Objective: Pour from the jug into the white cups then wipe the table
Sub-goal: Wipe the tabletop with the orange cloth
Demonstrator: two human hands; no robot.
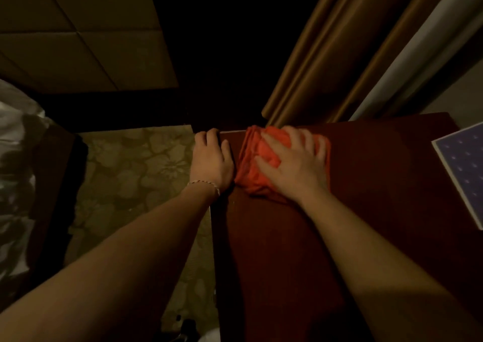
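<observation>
An orange cloth (pixel 257 156) lies bunched on the dark red-brown table (pixel 379 185) near its far left corner. My right hand (pixel 295 162) presses flat on the cloth with its fingers spread. My left hand (pixel 211 158) rests at the table's left edge, right beside the cloth, with its fingers curled over the far corner. A thin bracelet sits on that wrist. No jug or white cups are in view.
A blue patterned card or book (pixel 467 169) lies at the table's right edge. Brown curtains (pixel 339 54) hang behind the table. Floral carpet (pixel 136 174) lies to the left, with white bedding (pixel 15 158) at the far left.
</observation>
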